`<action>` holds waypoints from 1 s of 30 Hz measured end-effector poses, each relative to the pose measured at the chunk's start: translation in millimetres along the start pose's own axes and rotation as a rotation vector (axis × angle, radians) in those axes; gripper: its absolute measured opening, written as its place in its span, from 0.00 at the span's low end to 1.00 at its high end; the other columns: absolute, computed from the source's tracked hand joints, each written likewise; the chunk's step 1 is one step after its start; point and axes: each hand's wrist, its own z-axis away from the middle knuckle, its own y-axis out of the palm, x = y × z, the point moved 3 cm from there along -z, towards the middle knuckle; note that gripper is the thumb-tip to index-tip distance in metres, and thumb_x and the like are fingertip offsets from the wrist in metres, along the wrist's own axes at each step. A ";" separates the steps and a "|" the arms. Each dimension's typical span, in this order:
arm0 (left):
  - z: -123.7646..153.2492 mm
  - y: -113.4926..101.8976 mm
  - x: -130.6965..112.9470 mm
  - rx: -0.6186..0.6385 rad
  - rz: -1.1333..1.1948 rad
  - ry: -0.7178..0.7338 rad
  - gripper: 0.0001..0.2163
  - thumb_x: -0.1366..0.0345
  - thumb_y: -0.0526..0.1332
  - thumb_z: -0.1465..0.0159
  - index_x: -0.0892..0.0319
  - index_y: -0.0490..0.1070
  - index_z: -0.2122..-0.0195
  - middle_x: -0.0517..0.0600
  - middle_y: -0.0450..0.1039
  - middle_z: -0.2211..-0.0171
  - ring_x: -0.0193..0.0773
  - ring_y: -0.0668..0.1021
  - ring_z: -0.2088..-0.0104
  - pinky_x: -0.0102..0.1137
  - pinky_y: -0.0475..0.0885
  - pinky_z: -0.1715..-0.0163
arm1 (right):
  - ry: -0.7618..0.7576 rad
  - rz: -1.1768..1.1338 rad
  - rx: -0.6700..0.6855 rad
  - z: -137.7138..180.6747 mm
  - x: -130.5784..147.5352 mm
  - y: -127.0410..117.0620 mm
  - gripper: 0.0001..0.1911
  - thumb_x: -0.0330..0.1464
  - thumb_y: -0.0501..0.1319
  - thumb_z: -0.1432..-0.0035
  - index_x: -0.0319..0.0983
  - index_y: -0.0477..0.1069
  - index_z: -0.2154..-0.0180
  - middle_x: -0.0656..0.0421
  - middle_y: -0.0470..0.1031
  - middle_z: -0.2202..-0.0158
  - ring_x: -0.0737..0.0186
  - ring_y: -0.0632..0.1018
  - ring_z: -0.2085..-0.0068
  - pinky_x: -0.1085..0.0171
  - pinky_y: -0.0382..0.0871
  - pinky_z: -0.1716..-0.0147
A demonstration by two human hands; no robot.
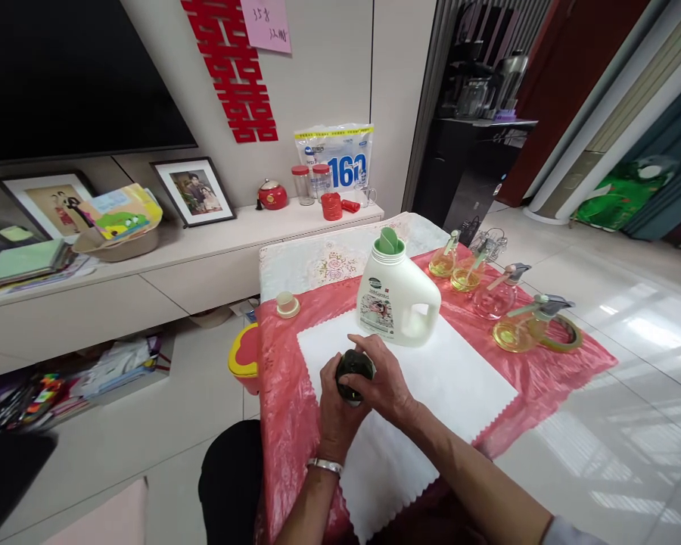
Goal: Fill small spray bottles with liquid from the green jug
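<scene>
Both hands are wrapped round a dark green, rounded object [354, 371] with a glossy top, its exact kind not clear. My left hand [334, 401] grips it from the left and below. On its right side, my right hand [389, 382] has thumb and fingers on it. Just beyond my hands stands a white detergent jug [397, 303], upright, with a green spout [389, 242] showing in its uncapped mouth. A pale translucent cap [287, 304] sits to the left on the red plastic sheet [284, 378]. Under my hands and the jug lies a white cloth [465, 378] with a zigzag edge.
Along the table's right side stand several glass flasks with yellow or pink liquid, such as the pink one [495, 299]. A tape roll [564, 333] lies at the right edge. Behind the table, a cabinet [216, 242] holds red-lidded jars [303, 185] and framed photos.
</scene>
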 end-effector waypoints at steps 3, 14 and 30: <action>0.1 -0.2 -1.0 0.005 -0.001 -0.015 0.38 0.57 0.71 0.47 0.58 0.56 0.38 0.61 0.68 0.45 0.54 0.76 0.45 0.48 0.78 0.51 | 0.023 -0.032 0.034 -0.3 -0.3 -2.0 0.33 0.31 0.63 0.45 0.42 0.61 0.38 0.57 0.70 0.57 0.62 0.72 0.58 0.61 0.69 0.54; -4.6 -1.9 -9.7 -0.009 0.005 0.030 0.36 0.61 0.70 0.46 0.58 0.58 0.38 0.61 0.70 0.45 0.54 0.76 0.45 0.49 0.76 0.47 | 0.030 -0.044 0.109 -5.1 7.1 -3.9 0.11 0.32 0.68 0.47 0.38 0.71 0.62 0.57 0.70 0.61 0.60 0.70 0.56 0.62 0.67 0.55; 0.4 0.2 -2.0 -0.050 -0.081 -0.043 0.34 0.58 0.70 0.47 0.62 0.60 0.42 0.63 0.73 0.51 0.54 0.81 0.55 0.46 0.80 0.61 | -0.137 -0.121 0.126 -4.4 19.0 -6.9 0.14 0.27 0.57 0.45 0.40 0.73 0.57 0.57 0.75 0.56 0.62 0.74 0.53 0.63 0.70 0.51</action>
